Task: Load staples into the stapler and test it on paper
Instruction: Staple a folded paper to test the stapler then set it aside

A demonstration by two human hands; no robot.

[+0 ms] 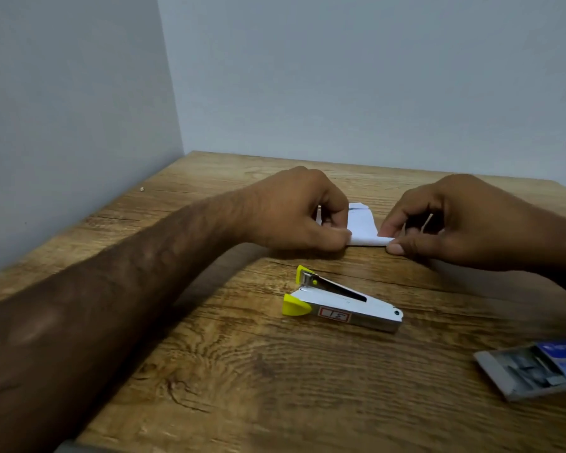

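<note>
A small folded white paper lies on the wooden table, far from me. My left hand pinches its left edge and my right hand pinches its lower right corner. A thin pale strip shows inside my right hand's curled fingers; I cannot tell what it is. A silver stapler with yellow end caps lies on its side nearer to me, its jaws apart, touched by neither hand. An open box of staples with a blue sleeve rests at the right edge.
The table stands in a corner, with a grey wall behind it and another along its left side. My left forearm crosses the table's left half. A tiny pale speck lies near the left wall.
</note>
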